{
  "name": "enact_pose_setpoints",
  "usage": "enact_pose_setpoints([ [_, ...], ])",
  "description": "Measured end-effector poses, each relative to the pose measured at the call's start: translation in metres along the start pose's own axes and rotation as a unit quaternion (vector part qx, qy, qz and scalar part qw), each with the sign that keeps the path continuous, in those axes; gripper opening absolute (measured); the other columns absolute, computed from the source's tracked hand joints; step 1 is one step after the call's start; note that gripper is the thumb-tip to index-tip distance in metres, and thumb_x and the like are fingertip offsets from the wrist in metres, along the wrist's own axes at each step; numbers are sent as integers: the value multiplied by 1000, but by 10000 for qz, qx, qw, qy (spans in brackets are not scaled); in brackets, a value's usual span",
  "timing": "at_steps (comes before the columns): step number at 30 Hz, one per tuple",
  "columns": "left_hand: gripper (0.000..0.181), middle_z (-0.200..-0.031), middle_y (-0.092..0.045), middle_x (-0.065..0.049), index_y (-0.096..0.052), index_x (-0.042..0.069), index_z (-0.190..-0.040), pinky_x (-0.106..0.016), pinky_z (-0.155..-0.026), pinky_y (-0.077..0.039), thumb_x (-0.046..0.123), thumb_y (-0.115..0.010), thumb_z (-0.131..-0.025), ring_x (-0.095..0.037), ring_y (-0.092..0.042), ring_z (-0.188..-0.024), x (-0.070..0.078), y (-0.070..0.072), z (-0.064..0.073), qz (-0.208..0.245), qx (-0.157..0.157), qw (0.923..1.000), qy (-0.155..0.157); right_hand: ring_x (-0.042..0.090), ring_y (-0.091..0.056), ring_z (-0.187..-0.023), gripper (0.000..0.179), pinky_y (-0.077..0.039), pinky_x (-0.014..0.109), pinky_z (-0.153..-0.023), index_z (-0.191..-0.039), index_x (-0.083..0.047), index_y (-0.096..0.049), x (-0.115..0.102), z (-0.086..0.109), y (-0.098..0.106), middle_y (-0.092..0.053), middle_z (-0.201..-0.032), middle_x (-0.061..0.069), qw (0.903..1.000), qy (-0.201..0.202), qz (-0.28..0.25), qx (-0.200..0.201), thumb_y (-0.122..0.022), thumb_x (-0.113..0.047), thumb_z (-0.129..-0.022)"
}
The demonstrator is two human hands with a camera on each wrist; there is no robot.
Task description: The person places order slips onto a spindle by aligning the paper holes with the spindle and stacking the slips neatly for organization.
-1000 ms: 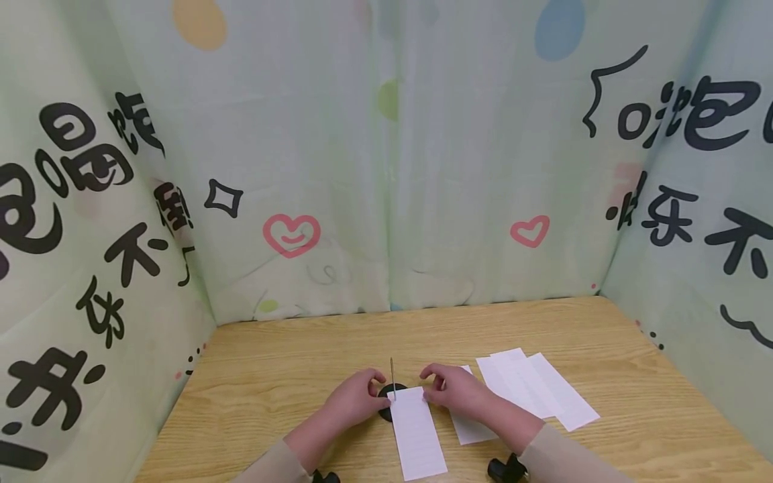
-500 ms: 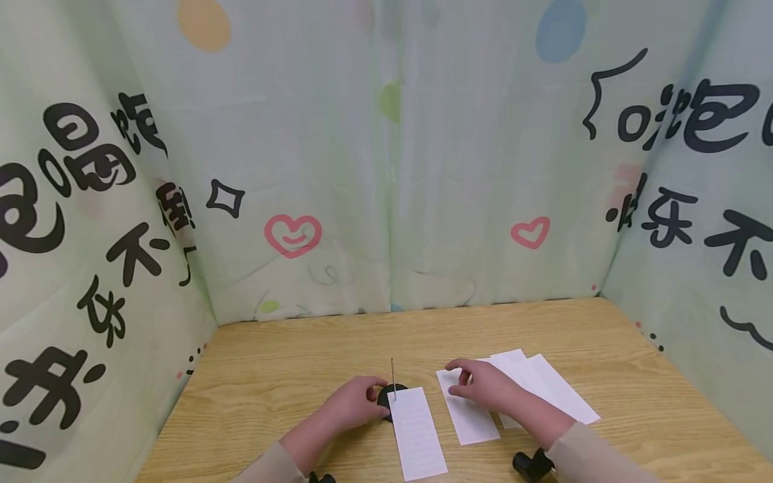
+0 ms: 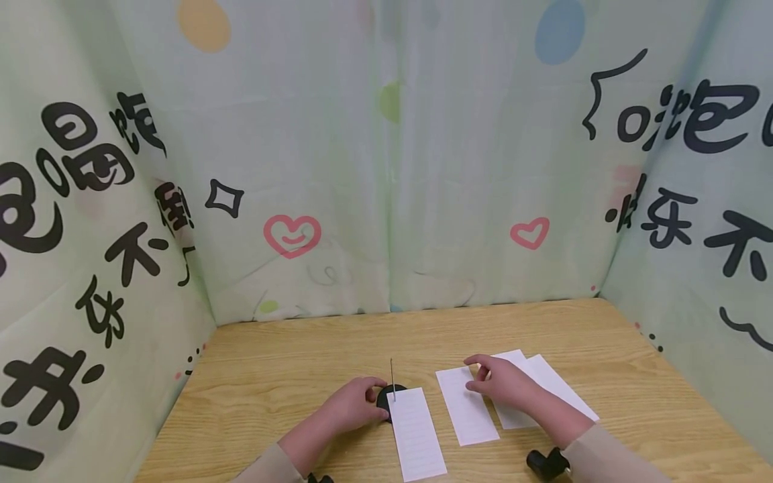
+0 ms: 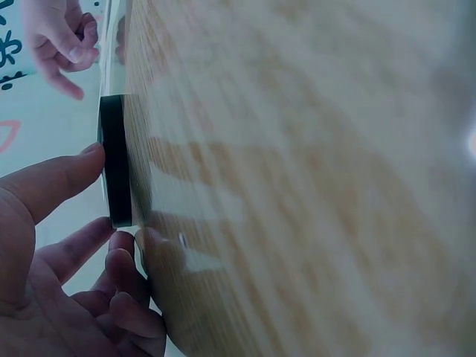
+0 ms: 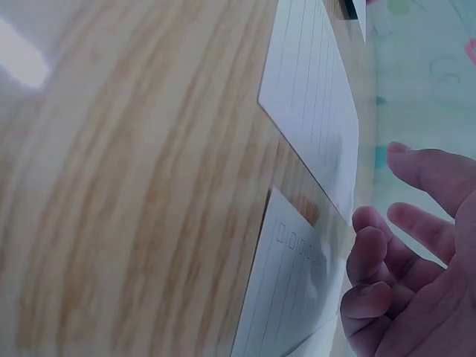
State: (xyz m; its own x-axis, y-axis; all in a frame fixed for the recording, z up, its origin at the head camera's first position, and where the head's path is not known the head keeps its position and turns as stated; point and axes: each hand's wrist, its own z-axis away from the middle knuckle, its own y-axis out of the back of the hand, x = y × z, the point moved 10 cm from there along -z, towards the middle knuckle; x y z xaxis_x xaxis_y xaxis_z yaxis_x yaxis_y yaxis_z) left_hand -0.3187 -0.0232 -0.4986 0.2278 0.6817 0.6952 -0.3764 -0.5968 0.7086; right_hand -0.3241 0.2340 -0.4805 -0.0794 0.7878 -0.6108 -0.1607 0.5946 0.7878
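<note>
My left hand [image 3: 356,405] holds the round black base [image 3: 383,400] of a paper spike by its edge. In the left wrist view the thumb lies against the black base [image 4: 115,163], with a finger at its lower end. A thin upright needle [image 3: 392,372] passes through the top left corner of a lined white paper slip [image 3: 417,436], which covers part of the base. My right hand [image 3: 498,381] hovers with loosely bent fingers over another paper slip [image 3: 465,416]. Nothing is between its fingers in the right wrist view, where lined slips [image 5: 312,97] lie beside it.
More white slips [image 3: 564,382] overlap to the right, partly under the right hand and forearm. Everything lies on a wood-grain table [image 3: 290,349]. Printed curtains [image 3: 459,168] enclose the table at the back and both sides.
My right hand has left the spiked slip and moved right, over the loose slips. The left hand has stayed at the spike's base; its fingertips have come off the slip's corner.
</note>
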Motion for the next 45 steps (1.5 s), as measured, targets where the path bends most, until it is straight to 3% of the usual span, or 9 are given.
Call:
enact_pose_setpoints([
  [10,49,-88,-54,-2,-64,10,-125,-35,-69,-40,20,-82,-81,-19,-50,-79,-3,-1,-2,-27,-22,9999,106,17,-46,-65,49,-37,32,-60,-128,-4,-62,5,-5,-3,-51,-75,2,9995,-176,186,-191,-79,-20,-85],
  [22,49,-90,-54,-2,-64,11,-125,-37,-71,-41,21,-83,-81,-21,-50,-81,-6,-4,-3,-34,-75,9998,179,18,-47,-67,55,-39,33,-62,-129,-1,-60,4,-8,-10,-52,-75,3,9962,-328,679,-445,-81,-19,-82],
  [28,49,-91,-54,-3,-64,12,-125,-38,-72,-41,21,-83,-81,-21,-50,-83,-7,-4,-3,16,-88,9997,245,17,-48,-65,52,-39,33,-62,-127,-3,-61,0,-7,-10,-53,-74,2,9958,-297,769,-395,-81,-20,-82],
  [38,48,-91,-54,-3,-64,12,-125,-39,-72,-41,21,-82,-81,-21,-51,-82,-5,-2,-3,2,-97,9997,230,18,-47,-66,35,-39,33,-61,-110,-5,-64,-5,-9,-11,-52,-75,3,9968,-219,744,-171,-81,-14,-81],
  [45,48,-88,-54,-2,-64,10,-125,-36,-69,-40,20,-82,-81,-20,-50,-79,-2,-1,-1,-25,-87,9998,175,18,-49,-66,40,-41,32,-60,-116,-5,-61,-6,-7,-13,-53,-78,3,9973,-306,665,-115,-80,-11,-82],
])
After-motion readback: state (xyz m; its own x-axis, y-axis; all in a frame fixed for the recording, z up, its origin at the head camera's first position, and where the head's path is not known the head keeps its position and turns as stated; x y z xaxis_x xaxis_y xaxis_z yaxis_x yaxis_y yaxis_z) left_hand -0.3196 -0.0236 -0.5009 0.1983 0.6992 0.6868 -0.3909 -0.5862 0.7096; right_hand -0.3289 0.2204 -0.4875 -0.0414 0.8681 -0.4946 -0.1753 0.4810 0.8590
